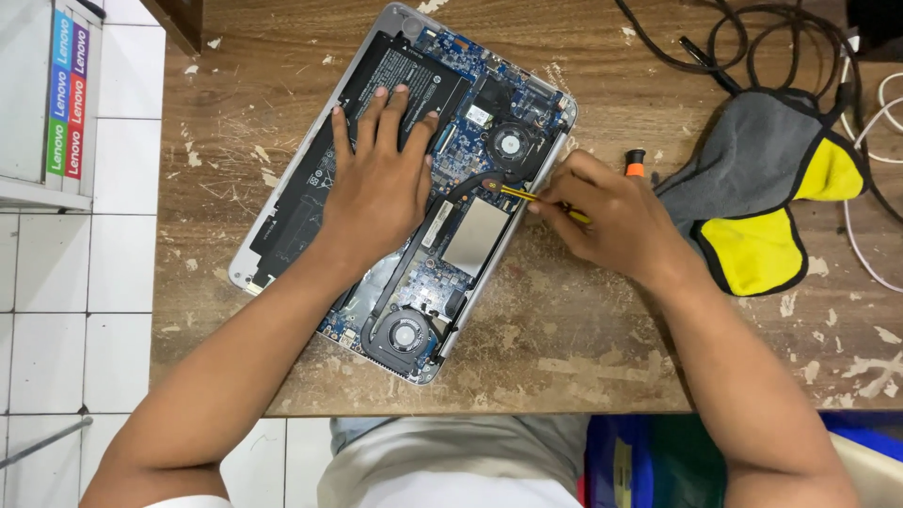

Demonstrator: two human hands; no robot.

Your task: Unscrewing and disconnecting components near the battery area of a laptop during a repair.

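Note:
An opened silver laptop [282, 202] lies bottom-up and slanted on a worn wooden table [564, 348], its black battery, blue circuit board and two round fans [404, 334] exposed. My left hand [376, 183] rests flat on the battery and board with fingers spread. My right hand [607, 221] grips a yellow screwdriver [517, 194] with an orange cap showing behind the hand. Its tip touches the board near the copper heat pipe, below the upper fan [511, 144].
A grey and yellow cloth [762, 188] lies right of my right hand. Black and white cables [752, 38] coil at the table's back right. White tiled floor and a stack of boxes [47, 94] are on the left. Blue items sit under the table's front edge.

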